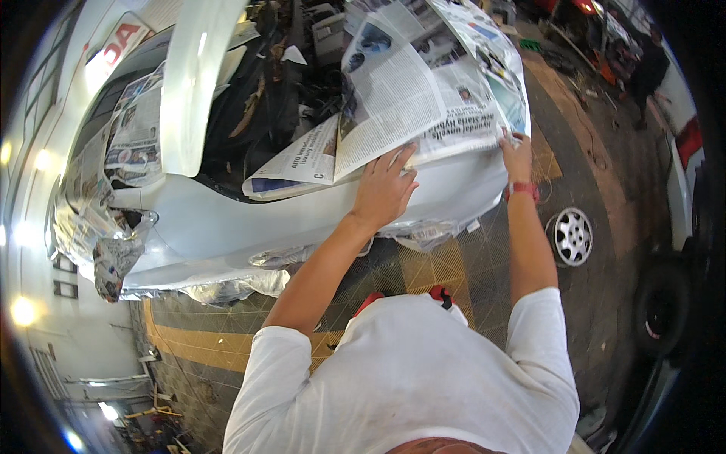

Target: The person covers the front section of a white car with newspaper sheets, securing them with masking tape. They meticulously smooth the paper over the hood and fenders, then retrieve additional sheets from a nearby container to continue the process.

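under left hand (384,189), newspaper (397,106); right hand (517,157) at its edge

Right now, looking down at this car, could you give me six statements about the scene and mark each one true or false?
1. Paper covers part of the car. True.
2. The shirt is black. False: the shirt is white.
3. The left hand lies at the lower edge of the paper. True.
4. The red band is on the left wrist. False: the red band is on the right wrist.
5. The spoked disc lies on top of the car. False: the spoked disc is down on the floor.
6. The right hand is by an outer edge of the paper. True.
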{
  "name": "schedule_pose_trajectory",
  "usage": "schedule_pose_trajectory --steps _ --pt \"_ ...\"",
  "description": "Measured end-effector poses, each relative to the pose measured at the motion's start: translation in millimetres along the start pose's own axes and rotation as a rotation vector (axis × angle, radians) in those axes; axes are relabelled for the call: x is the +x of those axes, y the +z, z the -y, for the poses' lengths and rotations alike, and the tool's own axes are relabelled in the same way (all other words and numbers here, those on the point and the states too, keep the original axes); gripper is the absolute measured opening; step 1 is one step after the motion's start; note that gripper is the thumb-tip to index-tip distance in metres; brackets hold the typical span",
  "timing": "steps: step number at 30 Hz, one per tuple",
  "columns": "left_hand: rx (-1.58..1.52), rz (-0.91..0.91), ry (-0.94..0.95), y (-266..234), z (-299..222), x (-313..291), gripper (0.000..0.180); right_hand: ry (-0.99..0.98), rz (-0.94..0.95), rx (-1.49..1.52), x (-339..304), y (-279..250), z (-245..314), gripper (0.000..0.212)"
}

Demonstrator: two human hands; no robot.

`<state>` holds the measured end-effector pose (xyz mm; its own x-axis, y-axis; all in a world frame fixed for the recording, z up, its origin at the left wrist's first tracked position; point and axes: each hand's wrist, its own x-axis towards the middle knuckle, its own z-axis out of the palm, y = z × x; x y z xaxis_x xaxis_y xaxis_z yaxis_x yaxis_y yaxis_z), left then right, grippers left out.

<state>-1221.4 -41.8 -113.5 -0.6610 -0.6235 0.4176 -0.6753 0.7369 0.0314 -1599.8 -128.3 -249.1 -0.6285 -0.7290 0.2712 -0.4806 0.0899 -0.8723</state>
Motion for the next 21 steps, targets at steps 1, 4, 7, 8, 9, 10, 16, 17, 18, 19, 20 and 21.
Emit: schedule_pose_trajectory --steps 1,4,7,8,9,10,16,17,18,19,20,21 --pt "0.178 -0.161 -0.02 -2.2 7.9 -14.4 0.057 0.048 -0.037 -0.014 -14.3 8.1 29.3 0.054" --pt "0.665 -0.628 0.007 -5.3 46.9 -32.5 0.072 0.005 -0.065 0.136 -58.1 2.6 111.2 0.048" --pt "0.421 -0.551 -0.166 -69.7 43.5 0.6 0.073 -0.252 -0.023 0.165 -62.6 3.1 152.4 0.052" --pt "0.249 -0.455 -0.234 -83.9 54.9 3.3 0.055 -0.367 0.009 0.154 -67.4 8.9 169.8 0.055" --pt "0.265 -0.472 -0.218 -94.3 58.8 3.7 0.047 -0.445 0.071 0.191 -72.1 9.1 193.3 0.061" --pt "0.28 -0.489 -0.2 -105.3 61.2 3.1 0.038 -0.524 0.132 0.227 -75.7 9.8 218.5 0.067" --pt "0.313 -0.821 -0.108 -177.3 45.8 -10.2 0.013 -1.007 0.161 0.227 -76.1 -24.8 346.6 0.087" --pt "0.319 -0.871 -0.108 -186.7 50.2 -19.6 0.011 -1.071 0.155 0.227 -75.3 -30.4 363.2 0.089" --pt "0.32 -0.92 -0.109 -194.1 56.3 -28.2 0.009 -1.124 0.108 0.235 -74.0 -34.4 378.0 0.09" --pt "0.319 -0.969 -0.108 -200.4 61.8 -35.0 0.007 -1.176 0.06 0.243 -72.9 -37.9 391.5 0.091" --pt "0.277 -1.008 -0.185 -208.4 66.1 -46.6 0.005 -1.198 0.024 0.255 -76.7 -35.0 404.5 0.09" --pt "0.218 -1.05 -0.253 -215.6 68.1 -51.1 0.006 -1.254 -0.055 0.277 -77.3 -37.8 418.4 0.09"
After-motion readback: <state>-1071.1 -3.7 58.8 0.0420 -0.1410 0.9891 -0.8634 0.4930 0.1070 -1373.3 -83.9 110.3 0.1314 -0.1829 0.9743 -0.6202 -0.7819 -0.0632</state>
